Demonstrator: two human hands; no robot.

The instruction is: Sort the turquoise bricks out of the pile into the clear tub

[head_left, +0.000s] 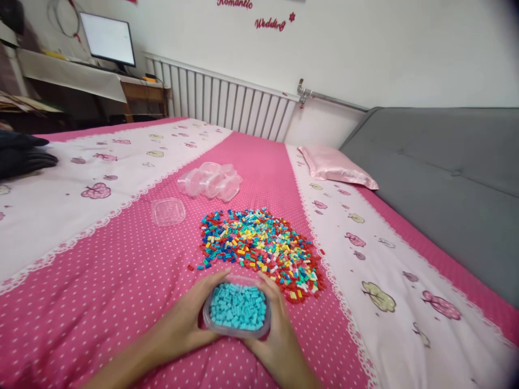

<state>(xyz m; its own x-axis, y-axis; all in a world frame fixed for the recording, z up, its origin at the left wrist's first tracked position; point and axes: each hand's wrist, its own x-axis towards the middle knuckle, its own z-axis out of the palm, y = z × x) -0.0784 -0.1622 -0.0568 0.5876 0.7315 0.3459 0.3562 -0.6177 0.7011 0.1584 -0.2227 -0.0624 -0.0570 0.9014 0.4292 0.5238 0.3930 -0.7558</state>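
A clear plastic container (237,331) full of small turquoise toy bricks (238,307) is held between my two hands, low in the middle of the view. My left hand (198,310) wraps round its left side, with the fingers at the far rim and the thumb at the near edge. On the opposite side, my right hand (275,313) grips it in the same way. Just beyond the container spreads a large pile of mixed toy bricks (259,240) in red, yellow, blue, green and white. The container's underside is hidden.
Behind the pile, several clear plastic containers (211,181) stand grouped on the pink dotted bedspread (121,281). A clear lid or shallow container (168,212) lies left of the pile. A pink pillow (336,166) rests by the grey headboard (438,178). Dark cloth (24,154) lies far left.
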